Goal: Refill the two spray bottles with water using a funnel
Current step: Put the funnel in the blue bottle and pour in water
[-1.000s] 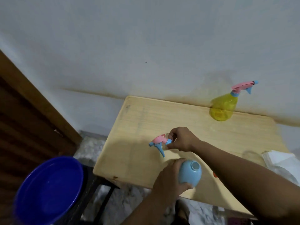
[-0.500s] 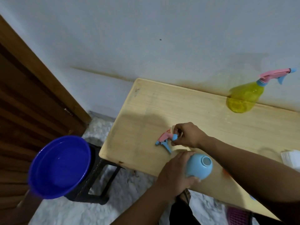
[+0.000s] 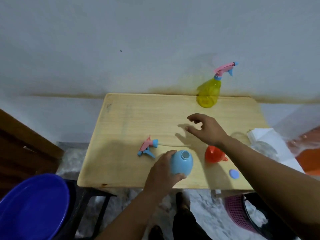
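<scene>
Gripping the round light-blue plastic bottle (image 3: 181,164) near the front edge of the pale wooden table (image 3: 131,118), my left hand (image 3: 161,175) has its fingers wrapped around the body, its open neck uncovered. My right hand (image 3: 207,129) hovers over the tabletop, fingers spread and empty. A pink-and-blue trigger sprayer head (image 3: 148,148) lies flat left of the bottle, an orange plastic funnel (image 3: 213,155) sits to its right, and a yellow translucent spray bottle (image 3: 208,94) stands capped by the wall.
</scene>
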